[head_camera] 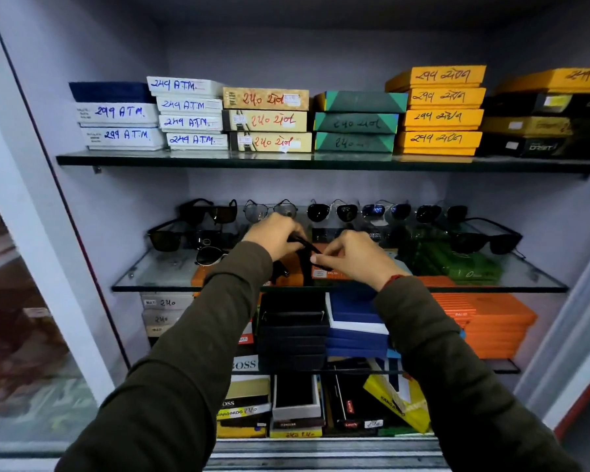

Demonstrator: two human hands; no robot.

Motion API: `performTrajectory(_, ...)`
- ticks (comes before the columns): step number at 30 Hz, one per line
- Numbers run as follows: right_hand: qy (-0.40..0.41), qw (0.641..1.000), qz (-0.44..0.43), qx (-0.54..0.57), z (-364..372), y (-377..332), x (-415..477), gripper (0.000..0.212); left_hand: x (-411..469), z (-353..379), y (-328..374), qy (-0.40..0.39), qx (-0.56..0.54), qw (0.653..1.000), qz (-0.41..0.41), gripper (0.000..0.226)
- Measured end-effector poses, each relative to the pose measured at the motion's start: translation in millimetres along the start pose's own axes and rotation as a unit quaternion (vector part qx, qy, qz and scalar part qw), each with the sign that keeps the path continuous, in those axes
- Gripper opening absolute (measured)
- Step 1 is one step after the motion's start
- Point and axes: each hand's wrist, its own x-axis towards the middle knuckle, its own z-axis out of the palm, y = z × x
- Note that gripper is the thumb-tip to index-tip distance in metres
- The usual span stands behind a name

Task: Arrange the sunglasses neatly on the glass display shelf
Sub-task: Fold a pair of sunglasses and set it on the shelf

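Both hands hold one pair of black sunglasses (304, 255) over the middle of the glass display shelf (157, 272). My left hand (275, 235) grips its left side and my right hand (349, 257) pinches its right arm. The lenses are mostly hidden behind my fingers. Several other sunglasses stand in a row at the back of the shelf, among them a dark square pair (215, 211) and an aviator pair (332, 211). More black pairs sit at the left (171, 238) and at the right (486, 238).
Stacked labelled boxes (266, 120) fill the glass shelf above. Orange boxes (484, 318), dark blue boxes (355, 321) and other cartons crowd the shelves below. A white cabinet frame (24, 185) stands at the left, with a glass door beyond it.
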Motion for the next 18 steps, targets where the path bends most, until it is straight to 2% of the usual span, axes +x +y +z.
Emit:
performTrajectory(4, 0.064, 0.997, 0.012, 0.03, -2.6, -2.7, -3.5, 0.024, -12.1, 0.9, 14.9, 0.074, 0.062, 0.995, -0.029, 0.029)
performTrajectory(8, 0.14, 0.99, 0.01, 0.029, -4.7, -5.1, -15.3, 0.021, -25.7, 7.3, 28.1, 0.153, 0.085, 0.982, -0.071, 0.032)
performTrajectory(12, 0.232, 0.972, 0.019, 0.041, -5.1, -6.6, -25.1, 0.023, -36.7, 12.9, 39.0, 0.212, 0.065, 0.969, -0.107, 0.031)
performTrajectory(15, 0.306, 0.946, 0.046, 0.094, -6.8, -5.8, -34.3, 0.022, -44.0, 16.3, 46.7, 0.239, 0.037, 0.961, -0.132, 0.028)
performTrajectory(18, 0.331, 0.925, 0.069, 0.174, -7.0, 2.0, -40.7, 0.022, -47.8, 21.5, 47.2, 0.272, -0.007, 0.948, -0.167, 0.032)
